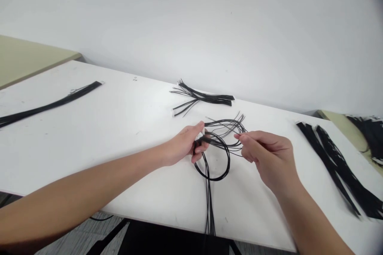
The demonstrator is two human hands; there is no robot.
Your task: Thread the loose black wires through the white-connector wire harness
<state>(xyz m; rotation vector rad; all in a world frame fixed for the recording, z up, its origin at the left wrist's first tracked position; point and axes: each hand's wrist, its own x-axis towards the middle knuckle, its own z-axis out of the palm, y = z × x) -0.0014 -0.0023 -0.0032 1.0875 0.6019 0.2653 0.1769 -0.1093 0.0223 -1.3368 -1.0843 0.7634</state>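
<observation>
A bundle of thin black wires (220, 143) lies looped on the white table (119, 127), and its tail hangs over the near edge. My left hand (187, 143) is closed around the loop where the strands cross, next to a small white connector. My right hand (266, 153) pinches the strands on the loop's right side between thumb and forefinger. The free wire ends fan out behind both hands.
A tied black wire bundle (206, 97) lies farther back. A long straight bundle (50, 105) stretches along the left. More black wire bundles (338, 163) lie at the right, and another pile (371, 131) on a beige table. A white wall stands behind.
</observation>
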